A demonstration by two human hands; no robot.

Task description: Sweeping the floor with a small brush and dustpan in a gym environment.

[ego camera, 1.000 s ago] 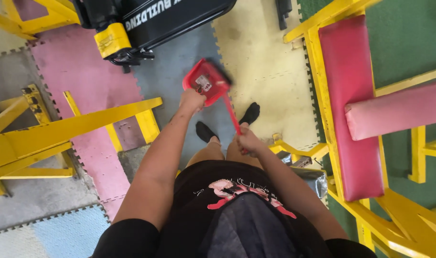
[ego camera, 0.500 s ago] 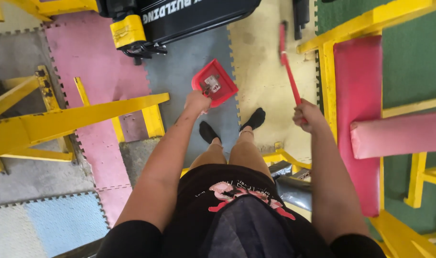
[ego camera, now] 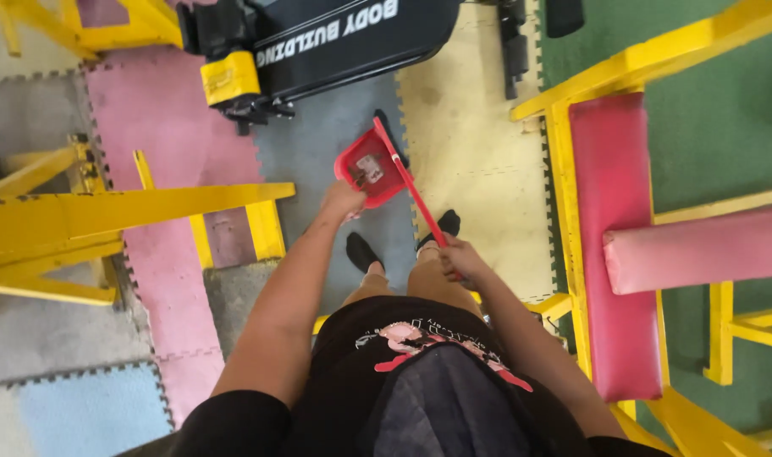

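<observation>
My left hand (ego camera: 342,201) grips the handle of a red dustpan (ego camera: 367,169), held tilted above the grey floor mat (ego camera: 318,144). My right hand (ego camera: 460,258) is closed on the red stick of a small brush (ego camera: 410,184). The stick runs up and left, and its dark bristle end rests at the dustpan's right edge. Both hands hang in front of my knees, above my feet in black socks (ego camera: 362,251).
A yellow steel frame (ego camera: 132,211) crosses at the left. A bench with red pads (ego camera: 610,237) on a yellow frame stands at the right. A black padded machine part (ego camera: 344,42) lies ahead. Foam puzzle mats in pink, grey, yellow and green cover the floor.
My right hand swung the brush out to the right over the yellow mat, then brought it back left against the dustpan. The dustpan stayed in my left hand.
</observation>
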